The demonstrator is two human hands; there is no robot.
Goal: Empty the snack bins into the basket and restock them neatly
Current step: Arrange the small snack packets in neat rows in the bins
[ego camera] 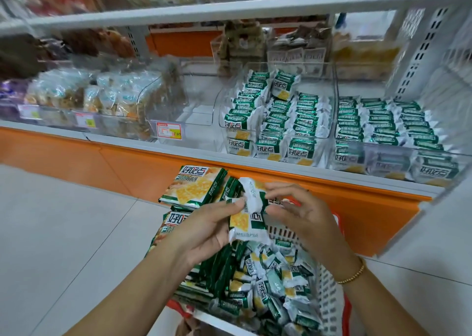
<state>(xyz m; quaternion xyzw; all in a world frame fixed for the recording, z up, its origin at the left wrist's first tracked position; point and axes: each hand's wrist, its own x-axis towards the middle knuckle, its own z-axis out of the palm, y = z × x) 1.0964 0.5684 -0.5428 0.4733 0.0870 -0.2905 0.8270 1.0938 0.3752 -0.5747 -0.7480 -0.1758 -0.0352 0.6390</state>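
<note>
My left hand [204, 227] grips a short stack of small green-and-white foil snack packets [249, 217], fingers curled under it and thumb on the upper edge. My right hand [304, 215] meets the stack from the right. Its thumb and forefinger look to pinch the top packet's edge, but motion blur makes that hard to confirm. There is a gold bead bracelet [351, 275] on the right wrist.

The stack is held in the air above the white slotted plastic basket [329, 292], which is piled with loose packets of the same kind. Larger flat green-and-yellow cracker packs [194, 185] are stacked at the basket's left side.

On the white shelf [143, 145] ahead, the middle clear plastic bin [275, 121] holds the same packets in tidy rows. The right clear plastic bin [383, 124], just beside it, is packed the same way. A red-and-yellow price tag [169, 131] is clipped to the front of a clear bin further left. Bagged snacks beyond that are blurred.
</note>
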